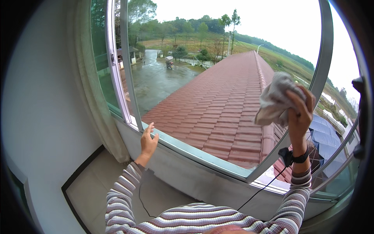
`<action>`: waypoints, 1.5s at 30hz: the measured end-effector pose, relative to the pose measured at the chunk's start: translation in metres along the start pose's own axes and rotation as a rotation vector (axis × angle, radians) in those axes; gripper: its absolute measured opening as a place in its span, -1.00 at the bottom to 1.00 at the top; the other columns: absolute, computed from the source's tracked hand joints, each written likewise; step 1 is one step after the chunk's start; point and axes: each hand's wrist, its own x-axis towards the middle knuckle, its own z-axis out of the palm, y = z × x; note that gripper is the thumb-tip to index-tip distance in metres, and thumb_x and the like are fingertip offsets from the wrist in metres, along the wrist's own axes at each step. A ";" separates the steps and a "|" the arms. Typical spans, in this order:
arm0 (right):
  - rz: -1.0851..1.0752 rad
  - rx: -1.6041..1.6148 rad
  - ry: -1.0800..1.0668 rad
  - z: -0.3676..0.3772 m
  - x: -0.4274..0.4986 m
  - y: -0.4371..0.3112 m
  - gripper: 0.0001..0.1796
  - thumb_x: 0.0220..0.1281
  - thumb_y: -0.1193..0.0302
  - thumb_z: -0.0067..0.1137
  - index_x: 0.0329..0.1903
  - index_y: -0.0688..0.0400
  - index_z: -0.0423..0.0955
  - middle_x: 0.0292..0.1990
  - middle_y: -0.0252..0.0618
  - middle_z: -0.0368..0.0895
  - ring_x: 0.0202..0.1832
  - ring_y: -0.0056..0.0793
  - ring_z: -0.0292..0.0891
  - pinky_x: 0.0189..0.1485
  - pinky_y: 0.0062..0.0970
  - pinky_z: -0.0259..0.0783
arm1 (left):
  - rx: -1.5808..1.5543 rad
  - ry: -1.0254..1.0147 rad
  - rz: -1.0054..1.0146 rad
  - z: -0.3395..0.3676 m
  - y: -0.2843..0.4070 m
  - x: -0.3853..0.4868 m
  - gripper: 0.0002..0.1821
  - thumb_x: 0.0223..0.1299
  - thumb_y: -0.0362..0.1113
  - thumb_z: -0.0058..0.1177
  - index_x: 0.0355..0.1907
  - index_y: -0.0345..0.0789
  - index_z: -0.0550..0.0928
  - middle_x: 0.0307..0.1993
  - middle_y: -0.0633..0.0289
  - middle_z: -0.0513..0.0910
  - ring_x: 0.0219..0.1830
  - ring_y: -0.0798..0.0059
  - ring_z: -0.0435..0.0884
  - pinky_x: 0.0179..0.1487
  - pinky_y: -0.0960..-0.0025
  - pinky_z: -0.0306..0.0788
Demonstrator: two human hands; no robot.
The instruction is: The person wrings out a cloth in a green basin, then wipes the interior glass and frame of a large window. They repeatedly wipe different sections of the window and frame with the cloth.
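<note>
A bunched, greyish-white cloth is gripped in my right hand, raised at the right side of a sliding window pane. The cloth appears to be against the glass, near the right upright of the metal frame. My left hand is lower, at the left bottom corner of the same sash, with fingers apart and nothing held. Its fingertips are beside the lower frame rail; whether they touch it I cannot tell. A black strap with a small device sits on my right wrist.
A cream curtain hangs at the left, next to a white wall. Thin black cables run from my wrists towards my body. Below the sill is a tiled floor. Outside lie a red tiled roof and a wet yard.
</note>
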 end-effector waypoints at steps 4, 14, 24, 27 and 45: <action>-0.091 -0.277 0.279 0.004 0.076 0.037 -0.38 0.18 0.67 -0.06 0.31 0.00 0.46 0.27 -0.17 0.47 0.34 -0.22 0.36 0.43 -0.16 0.24 | 0.022 0.181 -0.090 -0.021 -0.047 0.071 -0.30 0.20 -0.23 0.22 0.39 -0.32 0.35 0.14 -0.01 0.56 0.08 0.18 0.56 0.19 0.18 0.43; -0.261 -0.386 0.144 0.128 0.106 -0.027 -0.34 0.15 0.64 0.21 0.28 -0.22 0.48 0.31 -0.25 0.33 0.24 -0.14 0.36 0.18 -0.17 0.48 | -0.006 0.264 -0.143 -0.052 -0.156 0.205 -0.13 0.51 0.24 -0.33 0.52 -0.47 0.05 0.50 -0.19 0.09 0.55 0.00 0.03 0.56 0.21 -0.05; -0.464 -0.011 -0.126 0.317 0.107 -0.185 -0.45 0.11 0.37 0.34 0.17 -0.37 0.51 0.26 -0.37 0.19 0.33 -0.28 0.06 0.24 -0.13 0.26 | -0.555 0.174 -0.154 -0.011 -0.204 0.256 -0.06 0.47 0.38 -0.46 0.56 -0.38 0.01 0.55 0.06 0.05 0.56 0.35 0.03 0.56 0.35 -0.14; -0.602 0.137 -0.203 0.344 0.076 -0.220 -0.67 0.06 0.28 0.33 -0.06 -0.30 0.62 0.20 -0.41 0.27 0.28 -0.35 0.11 0.25 -0.22 0.28 | -0.881 0.051 -0.324 -0.016 -0.194 0.267 -0.07 0.44 0.42 -0.50 0.33 -0.45 0.38 0.26 0.04 0.52 0.37 0.38 0.35 0.46 0.37 0.09; 0.359 -0.671 0.400 0.106 -0.016 -0.038 -0.41 0.09 0.66 -0.06 0.26 0.21 0.43 0.18 0.03 0.47 0.24 0.05 0.31 0.36 -0.12 0.17 | -0.908 -0.405 -0.216 -0.018 -0.132 0.235 -0.44 0.49 0.20 -0.15 0.08 -0.32 0.42 -0.39 0.30 0.53 -0.37 0.62 0.52 -0.23 0.51 0.37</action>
